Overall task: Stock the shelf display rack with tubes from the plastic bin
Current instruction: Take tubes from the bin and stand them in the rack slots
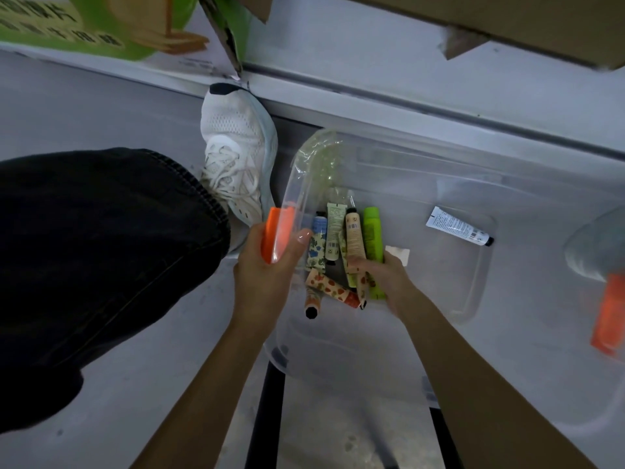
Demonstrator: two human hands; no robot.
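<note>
left hand [267,269] grips the orange latch [275,231] at the bin's [468,309] 9 o'clock end to steady it, while right hand [392,282] curls round some tubes [354,231].

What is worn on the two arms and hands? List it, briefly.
The left hand and right hand are bare: no gloves, rings or watch show. Both forearms are bare as well, with no sleeve in view. The left thumbnail is long and glossy.
</note>
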